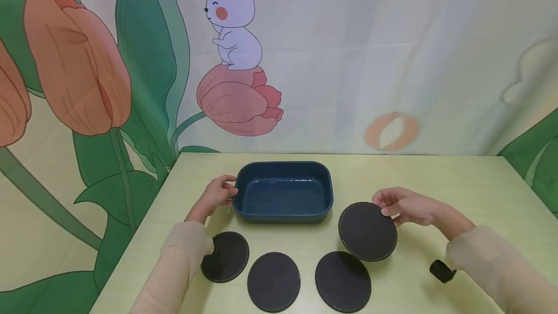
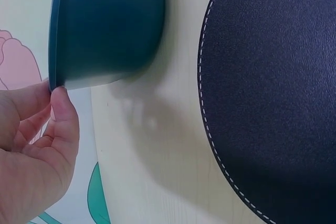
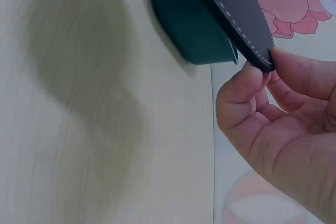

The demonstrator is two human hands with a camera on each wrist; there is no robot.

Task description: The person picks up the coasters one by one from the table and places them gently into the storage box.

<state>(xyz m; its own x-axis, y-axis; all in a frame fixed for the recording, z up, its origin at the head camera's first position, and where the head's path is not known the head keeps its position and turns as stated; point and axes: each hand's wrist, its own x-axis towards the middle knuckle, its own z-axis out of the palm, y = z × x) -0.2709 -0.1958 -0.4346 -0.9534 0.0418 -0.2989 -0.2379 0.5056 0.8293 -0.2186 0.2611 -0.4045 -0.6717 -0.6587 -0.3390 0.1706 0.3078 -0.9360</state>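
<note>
"Black, with pale stitching visible at the rim: what lies nearest?"
"Three flat discs, apart, on the pale table (image 1: 462,178), bottom centre of the head view: left disc (image 1: 228,258), middle disc (image 1: 273,285) and right disc (image 1: 344,285). The left sleeve (image 1: 167,265) covers part of the left disc's edge."
"And the fourth disc (image 1: 367,231)?"
"Right of centre, tilted and raised, overlapping the right disc in view; contact between the two cannot be confirmed. The right hand (image 1: 407,206) has thumb and fingers clamped on its upper right edge."
"Beyond that?"
"One dark blue dish (image 1: 283,200), upright on the table, at frame centre. The left hand (image 1: 218,190) pinches its rim at the left end, thumb and fingers together on it."
"Background?"
"Printed curtain (image 1: 436,62), showing a white rabbit (image 1: 237,47) on a tulip (image 1: 235,101), upper left of centre."
</note>
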